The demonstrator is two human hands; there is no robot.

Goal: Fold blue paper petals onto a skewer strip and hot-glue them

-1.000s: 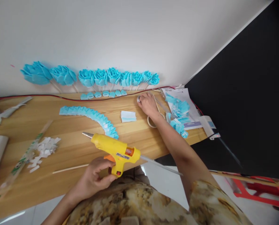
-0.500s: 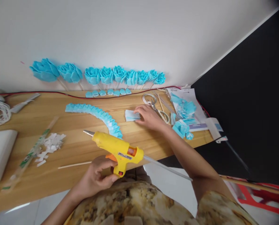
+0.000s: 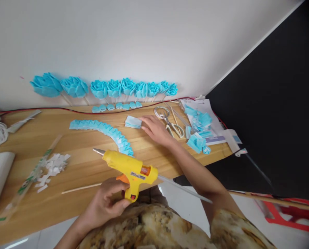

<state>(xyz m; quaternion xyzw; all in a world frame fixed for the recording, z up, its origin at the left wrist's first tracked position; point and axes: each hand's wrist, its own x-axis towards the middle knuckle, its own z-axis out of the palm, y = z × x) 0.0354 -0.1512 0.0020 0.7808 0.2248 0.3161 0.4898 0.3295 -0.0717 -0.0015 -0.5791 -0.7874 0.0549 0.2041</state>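
My left hand [image 3: 106, 202] is wrapped round the handle of a yellow hot glue gun [image 3: 127, 167], its nozzle pointing left over the wooden table [image 3: 74, 166]. A clear glue stick [image 3: 183, 189] sticks out of the gun's back. My right hand [image 3: 154, 128] lies on the table with fingers stretched out, its fingertips touching a small stack of light blue folded paper [image 3: 133, 121]. A curved row of overlapping blue paper petals [image 3: 102, 129] lies between the two hands.
Blue paper roses on sticks [image 3: 113, 88] lean on the wall, small blue buds [image 3: 116, 106] before them. White-handled scissors [image 3: 170, 121] and blue paper scraps [image 3: 198, 133] lie right. White paper bits [image 3: 52, 166], a thin wooden stick [image 3: 79, 188] and a red cable [image 3: 53, 109] lie left.
My right hand drew back from the scissors at the far edge and moved left onto the small blue paper stack, which has slid left and further back. The glue gun stayed in my left hand.
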